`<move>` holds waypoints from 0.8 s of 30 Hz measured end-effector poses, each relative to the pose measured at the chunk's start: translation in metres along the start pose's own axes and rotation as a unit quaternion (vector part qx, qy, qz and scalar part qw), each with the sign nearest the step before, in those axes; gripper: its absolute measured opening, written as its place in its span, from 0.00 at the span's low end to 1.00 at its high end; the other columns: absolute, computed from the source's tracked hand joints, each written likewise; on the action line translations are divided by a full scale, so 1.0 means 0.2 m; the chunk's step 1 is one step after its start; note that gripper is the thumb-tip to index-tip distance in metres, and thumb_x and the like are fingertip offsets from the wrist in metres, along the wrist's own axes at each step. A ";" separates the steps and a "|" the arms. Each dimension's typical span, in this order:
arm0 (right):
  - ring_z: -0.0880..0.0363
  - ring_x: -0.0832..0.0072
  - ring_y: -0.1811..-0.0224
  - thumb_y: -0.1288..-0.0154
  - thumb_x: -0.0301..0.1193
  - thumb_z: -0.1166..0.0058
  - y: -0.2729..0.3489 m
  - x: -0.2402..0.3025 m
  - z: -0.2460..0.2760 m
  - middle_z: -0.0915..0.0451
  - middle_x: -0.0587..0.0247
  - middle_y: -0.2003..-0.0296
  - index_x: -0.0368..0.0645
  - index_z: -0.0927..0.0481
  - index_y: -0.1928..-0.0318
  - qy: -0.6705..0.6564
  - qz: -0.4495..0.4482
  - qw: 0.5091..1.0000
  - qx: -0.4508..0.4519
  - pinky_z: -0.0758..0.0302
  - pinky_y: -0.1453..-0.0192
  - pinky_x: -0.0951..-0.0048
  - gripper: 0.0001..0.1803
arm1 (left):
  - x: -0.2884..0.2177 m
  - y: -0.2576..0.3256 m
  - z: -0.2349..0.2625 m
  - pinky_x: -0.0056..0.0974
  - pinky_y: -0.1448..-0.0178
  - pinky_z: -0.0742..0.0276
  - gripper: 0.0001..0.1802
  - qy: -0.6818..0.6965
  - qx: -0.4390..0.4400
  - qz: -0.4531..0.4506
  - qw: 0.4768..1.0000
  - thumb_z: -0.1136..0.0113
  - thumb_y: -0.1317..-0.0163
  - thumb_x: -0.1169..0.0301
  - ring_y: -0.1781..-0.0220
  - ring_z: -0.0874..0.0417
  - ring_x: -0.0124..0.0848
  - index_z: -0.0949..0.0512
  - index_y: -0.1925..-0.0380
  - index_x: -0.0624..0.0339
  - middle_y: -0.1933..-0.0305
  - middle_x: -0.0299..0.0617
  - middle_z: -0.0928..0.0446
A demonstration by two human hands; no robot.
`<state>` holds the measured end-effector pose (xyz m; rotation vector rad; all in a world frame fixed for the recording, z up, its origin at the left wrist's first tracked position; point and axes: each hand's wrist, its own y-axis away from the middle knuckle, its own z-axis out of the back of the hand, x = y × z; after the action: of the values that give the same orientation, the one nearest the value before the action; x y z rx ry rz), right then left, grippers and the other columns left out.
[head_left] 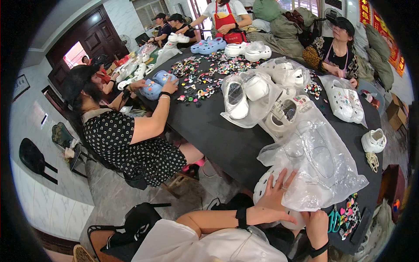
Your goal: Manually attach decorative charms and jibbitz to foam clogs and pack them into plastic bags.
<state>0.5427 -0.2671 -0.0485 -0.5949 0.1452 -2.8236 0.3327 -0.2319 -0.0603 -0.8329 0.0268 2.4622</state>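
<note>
At the near edge of the black table, a pair of white clogs [260, 187] lies partly under a clear plastic bag [323, 163]. My left hand [274, 198] rests on the clogs with its fingers spread, beside the bag. My right hand [316, 223] is closed at the bag's near edge, pinching the plastic; its fingertips are partly hidden. Just right of it lie teal-handled scissors [334, 220] and a pile of colourful shoe charms [350, 214]. Farther up the table, more bagged white clogs [244, 94] sit against the large bag.
Loose charms [205, 72] cover the table's far half. At the left, a co-worker [126, 126] handles blue clogs [158, 85]. Other people sit or stand round the far side. A bagged pair [345, 101] and a white shoe [373, 141] lie along the right edge.
</note>
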 end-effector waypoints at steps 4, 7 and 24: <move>0.21 0.51 0.77 0.37 0.30 0.41 -0.04 -0.03 0.05 0.22 0.45 0.78 0.33 0.20 0.68 -0.022 0.059 0.997 0.039 0.25 0.70 0.58 0.10 | 0.01 0.00 -0.01 0.68 0.24 0.73 0.68 0.005 -0.001 0.008 1.000 0.32 0.64 0.30 0.20 0.76 0.57 0.46 0.26 0.52 0.19 0.53 0.69; 0.21 0.62 0.82 0.35 0.27 0.44 -0.08 -0.06 0.09 0.21 0.52 0.81 0.32 0.20 0.68 -0.142 0.085 0.982 0.095 0.26 0.75 0.66 0.09 | 0.02 0.00 0.00 0.68 0.24 0.73 0.69 0.014 0.001 0.010 1.000 0.31 0.65 0.30 0.20 0.76 0.56 0.47 0.26 0.54 0.19 0.53 0.69; 0.22 0.83 0.83 0.34 0.27 0.41 -0.14 -0.28 0.08 0.21 0.67 0.81 0.36 0.19 0.66 -0.481 -0.126 0.819 0.287 0.34 0.84 0.83 0.06 | 0.01 -0.02 -0.03 0.76 0.30 0.64 0.66 -0.015 0.001 -0.017 1.000 0.31 0.63 0.37 0.21 0.76 0.64 0.48 0.25 0.55 0.21 0.60 0.73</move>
<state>0.5914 -0.2254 -0.0512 -1.8235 -0.9789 -2.1926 0.3371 -0.2293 -0.0662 -0.7904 0.0050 2.4425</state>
